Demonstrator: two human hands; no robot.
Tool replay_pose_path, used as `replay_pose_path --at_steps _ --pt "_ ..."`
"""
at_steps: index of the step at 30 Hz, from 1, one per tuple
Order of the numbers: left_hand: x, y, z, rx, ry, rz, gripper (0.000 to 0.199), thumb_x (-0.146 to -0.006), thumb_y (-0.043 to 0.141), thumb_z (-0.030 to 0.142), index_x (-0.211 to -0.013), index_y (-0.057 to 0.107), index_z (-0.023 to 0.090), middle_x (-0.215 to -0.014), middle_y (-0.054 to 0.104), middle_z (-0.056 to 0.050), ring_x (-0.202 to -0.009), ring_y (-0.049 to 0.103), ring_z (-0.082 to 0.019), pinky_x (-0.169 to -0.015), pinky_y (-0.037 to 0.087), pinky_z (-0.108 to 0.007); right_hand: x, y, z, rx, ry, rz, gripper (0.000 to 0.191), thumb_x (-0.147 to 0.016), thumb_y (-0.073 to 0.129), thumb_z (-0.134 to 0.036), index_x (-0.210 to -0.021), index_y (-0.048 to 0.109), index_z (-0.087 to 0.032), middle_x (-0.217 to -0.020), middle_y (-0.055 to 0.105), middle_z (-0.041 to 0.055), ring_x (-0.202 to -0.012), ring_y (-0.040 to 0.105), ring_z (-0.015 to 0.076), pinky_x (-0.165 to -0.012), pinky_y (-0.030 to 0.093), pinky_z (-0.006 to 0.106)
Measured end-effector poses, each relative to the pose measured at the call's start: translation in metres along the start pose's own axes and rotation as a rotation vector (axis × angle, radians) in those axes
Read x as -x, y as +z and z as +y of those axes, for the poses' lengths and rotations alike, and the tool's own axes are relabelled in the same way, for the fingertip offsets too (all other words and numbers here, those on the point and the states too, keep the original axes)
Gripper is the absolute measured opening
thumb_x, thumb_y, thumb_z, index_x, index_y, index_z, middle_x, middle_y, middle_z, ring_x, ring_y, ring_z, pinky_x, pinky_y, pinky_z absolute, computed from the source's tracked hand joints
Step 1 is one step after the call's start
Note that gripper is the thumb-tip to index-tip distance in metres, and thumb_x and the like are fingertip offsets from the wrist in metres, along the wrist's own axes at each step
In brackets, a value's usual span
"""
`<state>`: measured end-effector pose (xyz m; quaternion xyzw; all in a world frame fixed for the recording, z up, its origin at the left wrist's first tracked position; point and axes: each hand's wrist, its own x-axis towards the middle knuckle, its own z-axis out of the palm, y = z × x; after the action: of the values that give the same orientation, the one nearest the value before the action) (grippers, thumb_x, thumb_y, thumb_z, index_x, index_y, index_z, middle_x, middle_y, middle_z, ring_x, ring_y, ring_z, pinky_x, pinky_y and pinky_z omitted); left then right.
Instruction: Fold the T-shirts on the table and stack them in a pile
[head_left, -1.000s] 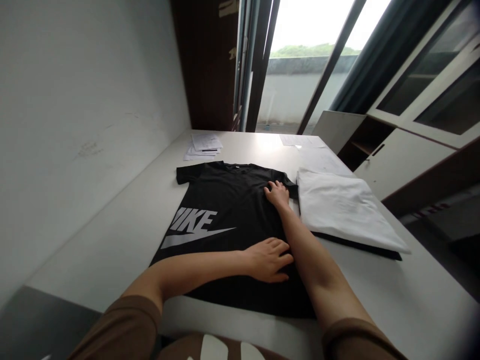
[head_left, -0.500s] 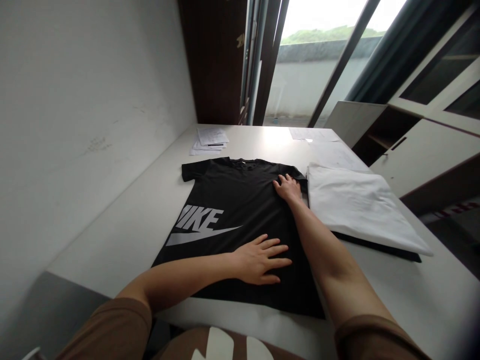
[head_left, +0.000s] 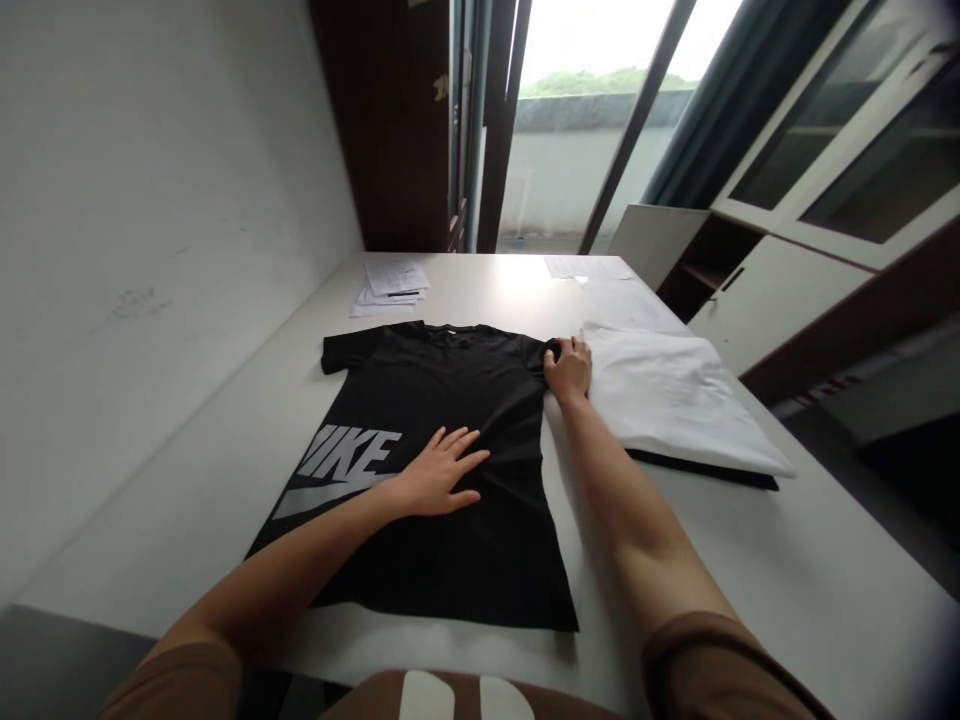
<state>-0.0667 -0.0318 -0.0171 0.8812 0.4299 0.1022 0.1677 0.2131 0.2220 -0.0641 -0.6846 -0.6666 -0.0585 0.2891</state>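
A black T-shirt with a grey printed logo lies spread on the white table, its collar toward the far side. My left hand rests flat on the middle of the shirt, fingers spread, beside the print. At the shirt's right sleeve is my right hand, its fingers bent over the sleeve's edge and closed on the cloth. Just right of that hand lies a folded white cloth on top of a black one, whose edge shows below.
Loose papers lie at the table's far left, and more sheets at the far right. A wall runs along the left side. Beyond the table stand a glass door and white cabinets.
My left hand has moved up and left over the shirt. My right hand has gone from lying on the shirt's shoulder to the sleeve and closed there. The view has turned right.
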Motion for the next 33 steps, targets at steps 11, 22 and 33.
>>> replay_pose_path --at_steps 11,22,33 --pt "0.012 -0.008 0.061 0.160 0.358 -0.291 0.065 -0.093 0.065 0.048 -0.152 0.048 0.025 -0.166 0.033 -0.012 -0.155 0.023 -0.035 -0.125 0.017 -0.058 -0.001 0.006 0.006 0.012 0.052 -0.195 0.043 -0.095 0.053 -0.034 -0.133 0.063 -0.016 -0.125 0.062 0.0185 -0.119 0.052 0.0336 -0.103 0.040 0.045" --pt "-0.036 -0.062 -0.070 0.297 -0.157 0.112 0.044 -0.104 0.042 0.046 -0.132 0.067 0.023 -0.138 0.064 -0.008 -0.132 0.056 -0.025 -0.117 0.039 -0.041 0.004 -0.018 -0.004 -0.012 0.064 -0.148 0.045 -0.099 0.049 -0.033 -0.138 0.056 -0.011 -0.137 0.054 0.0213 -0.129 0.046 0.0325 -0.110 0.035 0.043" --pt "-0.138 0.006 -0.092 -0.074 -0.264 -0.015 0.070 -0.095 0.051 0.063 -0.156 0.042 0.030 -0.170 0.023 -0.010 -0.157 0.013 -0.037 -0.123 0.008 -0.065 0.007 -0.036 -0.011 0.098 0.238 -0.441 0.078 -0.097 0.057 -0.043 -0.161 0.022 -0.015 -0.132 0.059 0.0237 -0.120 0.060 0.0325 -0.100 0.043 0.042"
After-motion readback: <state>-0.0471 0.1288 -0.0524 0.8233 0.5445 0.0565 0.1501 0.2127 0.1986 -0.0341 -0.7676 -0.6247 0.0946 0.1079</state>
